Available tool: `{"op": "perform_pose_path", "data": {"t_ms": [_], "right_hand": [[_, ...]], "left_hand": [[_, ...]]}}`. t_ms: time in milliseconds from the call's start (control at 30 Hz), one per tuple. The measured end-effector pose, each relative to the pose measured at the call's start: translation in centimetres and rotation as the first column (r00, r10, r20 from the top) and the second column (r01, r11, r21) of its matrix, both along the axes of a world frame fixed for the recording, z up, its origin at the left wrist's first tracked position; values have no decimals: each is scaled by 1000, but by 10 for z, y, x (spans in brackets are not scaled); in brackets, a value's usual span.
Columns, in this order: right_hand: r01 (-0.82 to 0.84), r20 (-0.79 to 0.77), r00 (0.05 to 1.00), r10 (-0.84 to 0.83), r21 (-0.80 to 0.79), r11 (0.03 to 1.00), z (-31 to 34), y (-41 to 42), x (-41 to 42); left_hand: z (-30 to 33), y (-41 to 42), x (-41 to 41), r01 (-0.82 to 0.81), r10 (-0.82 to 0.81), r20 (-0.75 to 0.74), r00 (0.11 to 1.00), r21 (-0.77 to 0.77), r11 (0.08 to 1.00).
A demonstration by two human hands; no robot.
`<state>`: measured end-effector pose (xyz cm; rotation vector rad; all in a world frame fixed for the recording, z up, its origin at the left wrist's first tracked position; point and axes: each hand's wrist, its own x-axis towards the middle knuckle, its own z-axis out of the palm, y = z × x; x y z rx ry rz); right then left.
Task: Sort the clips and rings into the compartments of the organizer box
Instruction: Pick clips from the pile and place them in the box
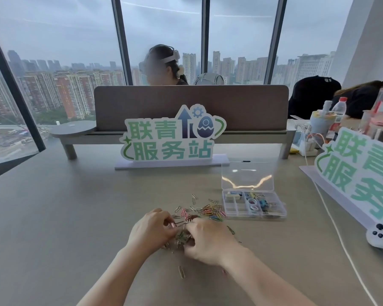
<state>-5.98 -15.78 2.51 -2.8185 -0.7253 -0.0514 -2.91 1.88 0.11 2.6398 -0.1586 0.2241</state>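
Observation:
A pile of coloured and metal paper clips (pixel 205 210) lies scattered on the table just beyond my hands. My left hand (pixel 152 229) pinches a pink clip (pixel 172 224) at its fingertips. My right hand (pixel 205 239) curls over a bunch of metal clips (pixel 181 237) between the two hands. The clear organizer box (pixel 276 212) stands open to the right of the pile, lid upright; its compartments hold tape rings, binder clips and a white eraser. One loose clip (pixel 181 272) lies near my forearms.
A standing sign (pixel 170 138) with green characters is behind the pile. A second sign (pixel 360 173) leans at the right, with a white cable (pixel 341 237) and a white controller (pixel 379 237) near it. Bottles and clutter sit far right. People sit behind the desk divider.

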Motion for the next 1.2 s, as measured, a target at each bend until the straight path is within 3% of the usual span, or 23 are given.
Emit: {"op": "perform_pose_path", "data": {"t_ms": [267,533,967,1200], "right_hand": [[146,2,989,-146,40,988,25,-96,30],[374,7,927,-374,-55,926,25,-194,60],[337,-16,940,-340,-96,937,15,-240,88],[295,-26,952,-305,-179,938,16,-242,95]], "left_hand": [[22,-27,12,78,-74,93,993,-38,996],[33,-96,39,212,-207,72,976,-76,974],[32,-186,89,376,-376,12,927,-27,926],[26,-207,109,384,-383,-14,923,14,923]]}}
